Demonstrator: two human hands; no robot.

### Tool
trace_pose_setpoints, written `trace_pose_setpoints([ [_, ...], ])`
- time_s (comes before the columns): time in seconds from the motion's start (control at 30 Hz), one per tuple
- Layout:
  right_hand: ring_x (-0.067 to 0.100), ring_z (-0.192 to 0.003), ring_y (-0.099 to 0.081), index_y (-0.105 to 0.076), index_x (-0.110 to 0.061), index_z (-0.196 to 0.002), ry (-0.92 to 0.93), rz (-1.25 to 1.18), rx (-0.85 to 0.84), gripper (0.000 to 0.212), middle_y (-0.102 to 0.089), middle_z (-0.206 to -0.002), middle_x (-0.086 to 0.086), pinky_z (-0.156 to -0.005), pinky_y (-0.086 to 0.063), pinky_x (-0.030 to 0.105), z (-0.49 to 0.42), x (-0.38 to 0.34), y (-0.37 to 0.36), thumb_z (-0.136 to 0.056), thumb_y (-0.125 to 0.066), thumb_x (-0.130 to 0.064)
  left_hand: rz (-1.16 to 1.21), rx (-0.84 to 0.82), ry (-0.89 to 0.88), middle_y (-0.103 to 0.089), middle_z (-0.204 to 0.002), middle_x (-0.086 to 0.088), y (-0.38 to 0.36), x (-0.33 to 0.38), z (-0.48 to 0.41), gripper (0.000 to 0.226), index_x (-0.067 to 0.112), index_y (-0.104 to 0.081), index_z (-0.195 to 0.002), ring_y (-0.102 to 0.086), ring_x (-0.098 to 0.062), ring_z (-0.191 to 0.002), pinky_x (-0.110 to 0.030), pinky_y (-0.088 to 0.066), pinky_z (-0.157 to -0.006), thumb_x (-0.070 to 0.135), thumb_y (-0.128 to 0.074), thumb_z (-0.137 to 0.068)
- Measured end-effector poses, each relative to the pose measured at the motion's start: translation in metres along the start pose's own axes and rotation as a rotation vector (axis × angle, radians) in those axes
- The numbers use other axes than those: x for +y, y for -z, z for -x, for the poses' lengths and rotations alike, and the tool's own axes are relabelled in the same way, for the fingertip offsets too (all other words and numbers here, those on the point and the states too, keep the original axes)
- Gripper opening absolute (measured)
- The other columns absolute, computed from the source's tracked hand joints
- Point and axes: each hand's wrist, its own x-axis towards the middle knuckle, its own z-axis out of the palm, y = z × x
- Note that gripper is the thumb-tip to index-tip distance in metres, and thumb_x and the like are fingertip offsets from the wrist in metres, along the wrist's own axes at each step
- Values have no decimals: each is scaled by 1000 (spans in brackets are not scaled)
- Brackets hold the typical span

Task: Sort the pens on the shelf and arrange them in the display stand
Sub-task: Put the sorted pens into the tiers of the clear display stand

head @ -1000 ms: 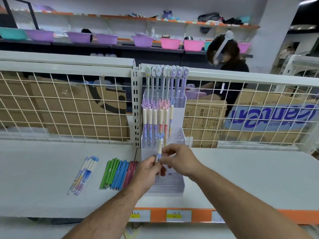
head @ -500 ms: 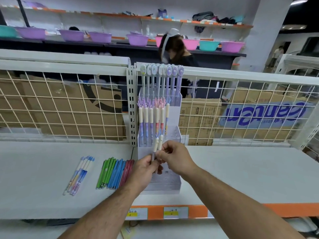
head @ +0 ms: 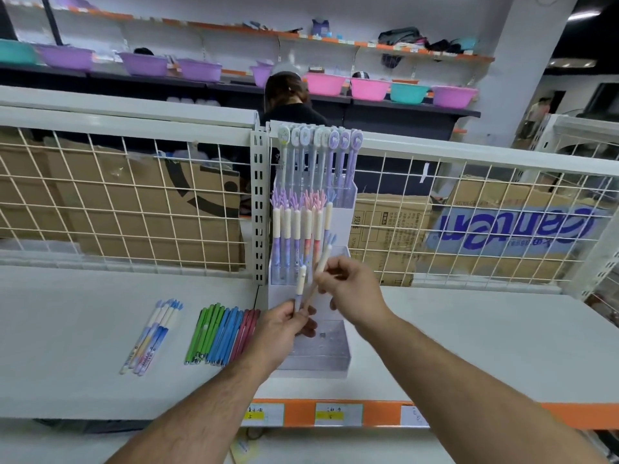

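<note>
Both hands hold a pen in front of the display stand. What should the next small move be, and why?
Probably the right hand should stand its tilted pen in the display stand's middle row, just right of the last pen there. Both have a blue frilled top, and that end seems to have room. The left hand holds a second pen, ready to follow.

On the white shelf (head: 83,329) with its orange front strip (head: 469,415), loose pens (head: 222,333) run green, blue, then dark red from left to right, beside a pastel cream-and-blue bundle (head: 150,336). The clear display stand (head: 318,361) holds cream pens (head: 296,226) with lilac and pink tufts, and white and lilac pens (head: 335,155) in its far row.
</note>
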Motion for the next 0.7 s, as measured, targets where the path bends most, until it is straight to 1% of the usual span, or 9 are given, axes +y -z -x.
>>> trace_pose_setpoints([
  [0.07,17,-66,-58,-68,-8,-80,39,-2,60,11,-64,-69,4,-52,-45,26,-9,-18,9,-90,-70,-5,-5,8,-1,-74,-89,-19,0,-1,0,18,8,-70,-100,-72,-32,-85,-26,-54,-75,11,-52,-101],
  [0.13,15,-66,-59,-69,-10,-81,67,51,123,10,-67,-75,8,-57,-48,27,-21,-35,18,-91,-70,-8,-19,4,-5,-73,-89,-17,0,-2,-1,19,9,-70,-100,-72,-30,-85,-29,-54,-79,11,-51,-102],
  [0.2,14,-66,-59,-70,-13,-83,97,104,182,9,-69,-79,8,-58,-49,29,-34,-47,26,-92,-70,-12,-40,0,-2,-74,-90,-16,0,-3,-1,20,10,-70,-101,-72,-27,-85,-30,-56,-82,11,-50,-102],
  [0.3,16,-69,-62,-70,-19,-83,122,175,243,10,-70,-80,2,-61,-50,32,-49,-52,29,-92,-70,-18,-45,0,-1,-73,-89,-14,1,-4,-1,20,11,-70,-100,-72,-26,-85,-34,-57,-86,11,-50,-102],
  [0.43,16,-78,-67,-71,-18,-87,128,248,265,6,-70,-81,-2,-71,-56,31,-57,-50,24,-93,-69,-19,-56,11,-1,-74,-90,-14,1,-2,0,20,10,-70,-101,-72,-24,-84,-32,-56,-86,11,-50,-102],
  [0.53,13,-73,-64,-71,-16,-88,136,272,254,7,-69,-79,-2,-68,-53,27,-58,-48,19,-94,-68,-19,-60,17,-1,-74,-89,-13,0,-2,0,20,11,-70,-99,-73,-23,-84,-32,-57,-86,11,-51,-102],
  [0.7,13,-69,-60,-70,-13,-87,79,407,197,8,-67,-78,-1,-61,-52,28,-58,-40,13,-93,-65,-16,-62,19,2,-74,-89,-11,0,-2,0,20,12,-70,-99,-73,-22,-83,-31,-57,-84,12,-51,-102],
])
